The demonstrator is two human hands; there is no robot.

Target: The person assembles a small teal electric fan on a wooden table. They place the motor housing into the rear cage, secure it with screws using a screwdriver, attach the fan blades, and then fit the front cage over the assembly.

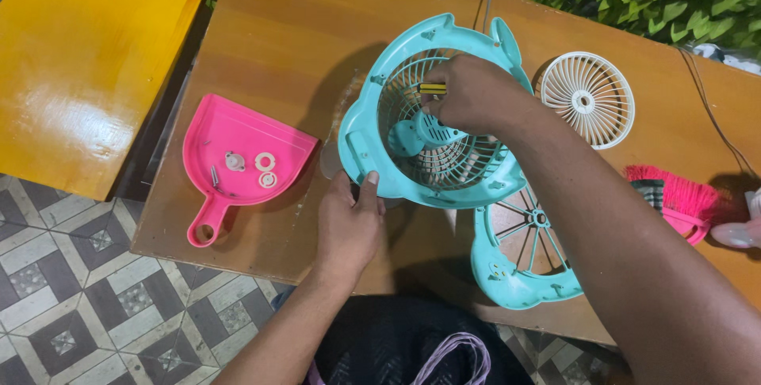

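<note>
A turquoise fan housing (pixel 372 127) with a grille lies on the wooden table (pixel 285 36). My left hand (pixel 349 222) grips its near rim, thumb on the plastic edge. My right hand (pixel 472 95) reaches over the grille and holds a yellow-and-black screwdriver (pixel 432 88) pointing down at the motor hub (pixel 416 135). A second turquoise fan frame (pixel 515 270) with spokes lies below the housing, near the table's front edge.
A pink dustpan (pixel 238 159) on the left holds a screw, washers and a small cap. A white round grille (pixel 588 99) lies to the right. A pink brush (pixel 674 199) rests at the far right. A yellow table (pixel 79 68) stands to the left; tiled floor below.
</note>
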